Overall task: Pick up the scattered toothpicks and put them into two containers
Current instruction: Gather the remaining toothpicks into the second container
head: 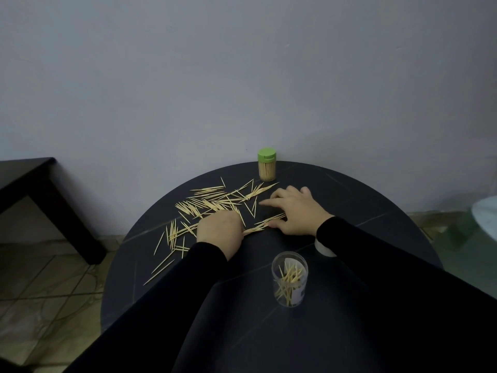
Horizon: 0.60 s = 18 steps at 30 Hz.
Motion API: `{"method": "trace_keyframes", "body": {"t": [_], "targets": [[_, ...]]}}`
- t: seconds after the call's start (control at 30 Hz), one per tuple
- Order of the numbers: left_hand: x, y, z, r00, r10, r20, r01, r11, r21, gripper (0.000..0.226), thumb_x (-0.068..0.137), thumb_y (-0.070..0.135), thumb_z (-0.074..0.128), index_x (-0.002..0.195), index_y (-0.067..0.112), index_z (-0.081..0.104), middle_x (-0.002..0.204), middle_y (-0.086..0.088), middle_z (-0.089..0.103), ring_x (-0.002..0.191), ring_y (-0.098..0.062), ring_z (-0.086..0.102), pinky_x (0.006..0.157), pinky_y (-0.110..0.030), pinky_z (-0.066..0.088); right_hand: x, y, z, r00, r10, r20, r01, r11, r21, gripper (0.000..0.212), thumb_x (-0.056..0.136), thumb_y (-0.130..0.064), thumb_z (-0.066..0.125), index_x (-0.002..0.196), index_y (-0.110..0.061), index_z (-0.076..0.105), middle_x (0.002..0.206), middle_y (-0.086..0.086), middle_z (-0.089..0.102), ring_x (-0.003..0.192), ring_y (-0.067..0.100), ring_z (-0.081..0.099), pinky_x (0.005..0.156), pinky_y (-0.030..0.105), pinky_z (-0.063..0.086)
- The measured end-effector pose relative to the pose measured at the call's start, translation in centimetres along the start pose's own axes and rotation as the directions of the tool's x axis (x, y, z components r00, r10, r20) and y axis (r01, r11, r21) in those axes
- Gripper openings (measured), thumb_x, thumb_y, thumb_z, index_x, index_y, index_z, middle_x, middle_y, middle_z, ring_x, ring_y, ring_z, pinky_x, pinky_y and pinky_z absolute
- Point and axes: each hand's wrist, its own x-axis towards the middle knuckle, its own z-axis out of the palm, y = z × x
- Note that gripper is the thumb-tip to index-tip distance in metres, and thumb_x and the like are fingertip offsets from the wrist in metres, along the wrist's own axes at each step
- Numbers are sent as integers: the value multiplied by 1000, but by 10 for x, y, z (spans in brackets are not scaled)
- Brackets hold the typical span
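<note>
Several pale wooden toothpicks (207, 203) lie scattered across the left and middle of a round black table (376, 200). My left hand (219, 228) sits curled over a small bunch of toothpicks (262, 226) and grips its near end. My right hand (293, 210) lies flat with spread fingers, thumb touching the other end of that bunch. An open clear container (290, 278) with several toothpicks inside stands near the front. A second container with a green lid (266, 165), full of toothpicks, stands at the table's far edge.
A white cap-like object (325, 247) peeks out from under my right sleeve. A dark low table (40, 189) stands on the left over tiled floor. A grey wall rises right behind the round table. A pale object (484, 214) lies at the right edge.
</note>
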Motion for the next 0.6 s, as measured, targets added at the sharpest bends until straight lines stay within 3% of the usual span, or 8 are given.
{"method": "trace_keyframes", "body": {"t": [0.1, 0.2, 0.37, 0.5, 0.6], "targets": [[0, 1, 0, 1000, 1, 4, -1, 1000, 10, 21, 94, 25, 53, 108, 21, 69, 110, 0, 65, 103, -22, 61, 83, -33, 48, 4, -4, 0, 993, -119, 23, 120, 992, -51, 63, 92, -29, 54, 148, -38, 27, 154, -10, 25, 133, 17, 27, 108, 45, 21], [0, 2, -1, 1000, 3, 11, -3, 1000, 13, 22, 94, 26, 53, 110, 22, 67, 112, 0, 64, 105, -21, 61, 84, -33, 47, 11, -9, 0, 980, -186, 74, 192, 978, -82, 61, 92, -19, 49, 147, -38, 31, 156, -13, 24, 133, 17, 26, 106, 43, 22], [-1, 1, -5, 999, -5, 54, 5, 1000, -3, 20, 93, 25, 55, 108, 21, 69, 110, -1, 65, 104, -22, 61, 86, -34, 49, 11, -3, 1, 985, -173, -1, 173, 982, -74, 38, 97, -36, 50, 134, -37, 51, 138, -15, 50, 119, 13, 38, 99, 38, 25], [-3, 4, -11, 996, 4, 92, -8, 999, 42, 20, 95, 24, 54, 110, 20, 67, 110, -1, 64, 102, -22, 61, 86, -35, 50, 4, 6, 0, 992, -123, -37, 122, 992, -25, 28, 96, -43, 50, 121, -39, 62, 125, -16, 58, 108, 10, 42, 92, 35, 24], [-10, 12, -13, 998, 53, 45, -59, 988, 140, 23, 97, 17, 48, 113, 16, 64, 114, -5, 62, 106, -25, 59, 85, -37, 49, 0, 5, -1, 993, -111, -34, 109, 992, -60, 26, 96, -42, 51, 118, -38, 65, 124, -16, 59, 109, 10, 45, 93, 35, 23]]}}
